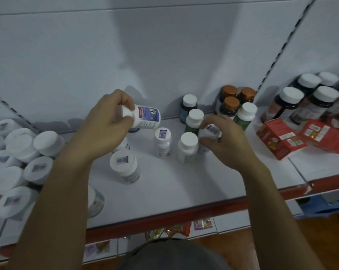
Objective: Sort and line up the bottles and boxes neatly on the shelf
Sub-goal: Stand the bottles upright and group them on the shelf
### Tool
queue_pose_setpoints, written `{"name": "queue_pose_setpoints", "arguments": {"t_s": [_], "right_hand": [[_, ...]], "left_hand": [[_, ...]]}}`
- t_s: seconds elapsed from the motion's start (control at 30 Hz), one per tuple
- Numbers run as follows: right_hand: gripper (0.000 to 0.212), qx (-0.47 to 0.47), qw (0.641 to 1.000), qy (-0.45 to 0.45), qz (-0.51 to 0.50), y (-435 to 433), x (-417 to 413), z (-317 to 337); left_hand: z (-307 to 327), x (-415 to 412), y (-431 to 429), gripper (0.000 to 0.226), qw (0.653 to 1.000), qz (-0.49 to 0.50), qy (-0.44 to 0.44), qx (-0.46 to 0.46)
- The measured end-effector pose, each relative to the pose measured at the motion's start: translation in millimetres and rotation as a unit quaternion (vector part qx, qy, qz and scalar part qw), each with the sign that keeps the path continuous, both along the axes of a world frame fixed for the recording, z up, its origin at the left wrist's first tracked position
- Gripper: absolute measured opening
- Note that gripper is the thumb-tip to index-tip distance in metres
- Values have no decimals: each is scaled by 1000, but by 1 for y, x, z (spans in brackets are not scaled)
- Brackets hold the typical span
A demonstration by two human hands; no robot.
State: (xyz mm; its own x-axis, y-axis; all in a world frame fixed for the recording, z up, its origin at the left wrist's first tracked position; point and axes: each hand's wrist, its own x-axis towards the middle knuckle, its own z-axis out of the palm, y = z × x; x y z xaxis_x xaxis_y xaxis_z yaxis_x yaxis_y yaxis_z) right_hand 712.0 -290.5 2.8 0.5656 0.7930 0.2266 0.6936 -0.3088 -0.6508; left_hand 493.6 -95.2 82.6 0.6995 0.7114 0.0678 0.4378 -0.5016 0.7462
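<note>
White shelf [184, 188] w/ red front edge; bare room across front-centre, nothing near the lip there. Left hand [104, 123]: fingers pinching cap end of a white bottle [147, 117], held tilted above shelf. Right hand [223, 141]: fingers curled round a small white bottle [210, 133] standing mid-shelf, touching neighbours. White jars [18, 162] crowd left edge; red boxes [301, 137] lie askew at right.

White red-edged shelf [184, 188] carries upright bottles [162, 142] and red boxes [279, 139].
</note>
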Motion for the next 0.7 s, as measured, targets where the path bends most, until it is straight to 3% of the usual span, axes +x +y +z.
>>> {"name": "queue_pose_setpoints", "arguments": {"t_s": [0.23, 0.3, 0.4, 0.47, 0.6, 0.7], "right_hand": [[44, 182, 973, 140, -18, -25, 14, 25], [45, 260, 933, 247, 20, -26, 17, 29], [49, 348, 845, 403, 48, -26, 14, 30], [41, 357, 822, 443, 24, -27, 10, 32], [16, 330, 834, 440, -40, -27, -2, 50], [36, 276, 877, 384, -87, -20, -9, 65]], "left_hand": [[2, -1, -8, 26, 997, -20, -73, -29], [2, 1, -7, 26, 994, -20, -97, -36], [0, 3, -4, 26, 992, -22, -120, -39], [-2, 4, -2, 28, 991, -25, -125, -41], [-4, 6, 0, 33, 991, -35, -125, -40], [-1, 6, -1, 32, 989, -38, -138, -36]]}}
